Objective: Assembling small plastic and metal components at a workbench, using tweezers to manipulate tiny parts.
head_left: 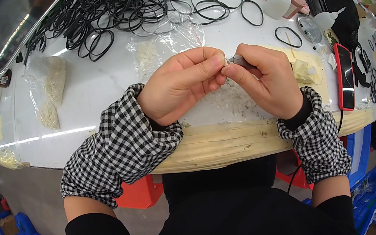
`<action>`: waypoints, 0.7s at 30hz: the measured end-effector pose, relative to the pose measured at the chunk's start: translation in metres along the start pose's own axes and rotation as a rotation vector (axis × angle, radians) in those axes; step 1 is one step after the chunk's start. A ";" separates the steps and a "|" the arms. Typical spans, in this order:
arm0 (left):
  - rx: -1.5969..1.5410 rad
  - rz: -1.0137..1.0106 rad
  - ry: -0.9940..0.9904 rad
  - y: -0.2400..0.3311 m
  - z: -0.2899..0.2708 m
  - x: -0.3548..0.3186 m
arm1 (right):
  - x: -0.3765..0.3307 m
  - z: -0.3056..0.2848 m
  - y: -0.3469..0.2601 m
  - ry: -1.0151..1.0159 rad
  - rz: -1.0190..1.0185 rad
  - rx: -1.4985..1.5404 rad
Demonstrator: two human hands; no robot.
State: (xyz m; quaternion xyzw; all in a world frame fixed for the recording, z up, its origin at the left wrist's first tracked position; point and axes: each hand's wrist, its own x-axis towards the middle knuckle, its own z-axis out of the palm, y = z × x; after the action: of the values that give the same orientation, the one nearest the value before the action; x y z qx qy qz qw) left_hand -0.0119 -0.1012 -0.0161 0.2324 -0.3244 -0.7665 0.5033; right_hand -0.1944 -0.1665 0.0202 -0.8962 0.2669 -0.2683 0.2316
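Hands (227, 68) pinch small grey piece (237, 61); black rings (137, 0), plastic bags (49, 86) behind.

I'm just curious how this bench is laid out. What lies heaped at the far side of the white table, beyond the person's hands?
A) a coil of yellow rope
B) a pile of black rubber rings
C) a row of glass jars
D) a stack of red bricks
B: a tangle of black rubber rings covers the far part of the white table, beyond the left hand and right hand, which pinch a small piece together.
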 end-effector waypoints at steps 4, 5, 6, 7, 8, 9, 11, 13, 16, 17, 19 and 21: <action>0.015 0.000 0.003 -0.001 -0.001 0.000 | 0.000 0.000 0.000 -0.002 -0.005 0.022; 0.016 0.001 0.004 -0.001 -0.001 0.000 | 0.000 0.000 0.000 -0.010 -0.003 0.018; 0.017 0.001 0.005 -0.001 -0.001 -0.001 | 0.000 -0.001 -0.001 -0.017 -0.001 0.013; 0.020 0.002 0.004 0.000 -0.001 -0.001 | 0.000 -0.001 -0.001 -0.024 0.001 0.008; 0.024 0.004 0.002 0.000 0.000 -0.001 | 0.000 -0.001 -0.001 -0.026 -0.002 0.011; 0.028 0.004 0.000 0.001 0.001 -0.001 | -0.001 -0.001 -0.001 -0.028 -0.005 0.014; 0.030 0.005 -0.006 0.001 0.000 0.000 | -0.001 -0.002 -0.001 -0.031 -0.011 0.017; 0.038 0.006 -0.011 0.001 0.000 0.000 | -0.001 -0.002 -0.001 -0.034 -0.018 0.016; 0.053 0.008 -0.006 0.001 0.000 0.000 | 0.000 -0.002 -0.002 -0.014 -0.016 0.018; 0.055 0.007 0.001 0.001 0.001 0.000 | 0.000 -0.001 -0.002 -0.010 -0.015 0.022; 0.058 0.005 0.014 0.001 0.002 0.000 | 0.000 -0.001 -0.001 -0.002 -0.014 0.028; 0.061 0.001 0.025 0.001 0.003 0.000 | -0.001 -0.002 -0.001 -0.019 -0.014 0.013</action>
State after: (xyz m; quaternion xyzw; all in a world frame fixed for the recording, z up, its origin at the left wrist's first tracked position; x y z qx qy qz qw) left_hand -0.0129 -0.1004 -0.0137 0.2572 -0.3413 -0.7530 0.5003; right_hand -0.1957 -0.1657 0.0221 -0.8990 0.2564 -0.2630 0.2383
